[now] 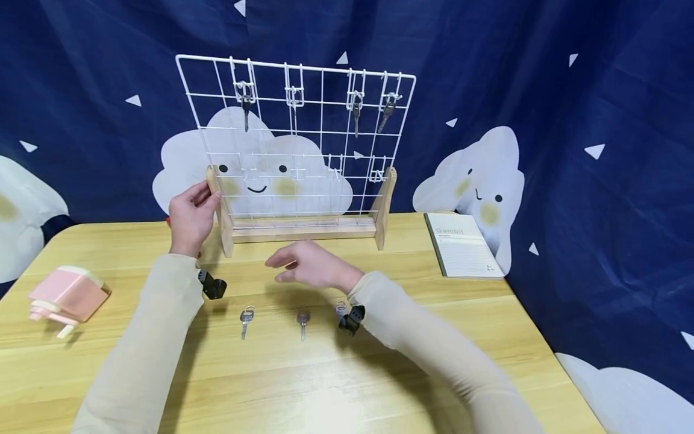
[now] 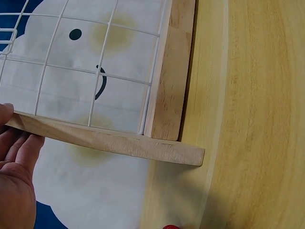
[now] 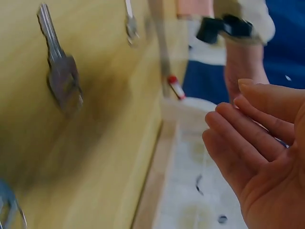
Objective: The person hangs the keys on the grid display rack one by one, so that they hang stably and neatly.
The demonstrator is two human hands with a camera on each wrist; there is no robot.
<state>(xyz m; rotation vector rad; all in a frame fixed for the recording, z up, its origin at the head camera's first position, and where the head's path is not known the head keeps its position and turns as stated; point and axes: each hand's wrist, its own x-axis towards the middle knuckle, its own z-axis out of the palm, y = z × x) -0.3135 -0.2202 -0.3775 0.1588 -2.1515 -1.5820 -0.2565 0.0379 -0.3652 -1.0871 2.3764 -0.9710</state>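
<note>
My left hand (image 1: 191, 218) grips the left wooden post (image 2: 109, 140) of a white wire grid rack (image 1: 322, 129), thumb on one side and fingers on the other. My right hand (image 1: 314, 265) hovers over the table in front of the rack, palm bare and fingers loosely extended in the right wrist view. Below it lie a key (image 1: 303, 323) with a dark head, a second key (image 1: 246, 322) to the left, and a third (image 1: 341, 309) partly covered by the wrist camera. Keys (image 1: 356, 111) also hang from hooks along the grid's upper part.
A pink and white pencil sharpener-like box (image 1: 70, 295) stands at the table's left. On the right lies a notebook (image 1: 465, 246) marked "Gambit". Behind the left post lies a small red and white item (image 3: 176, 87). A dark blue cloud-print curtain (image 1: 488, 72) hangs behind.
</note>
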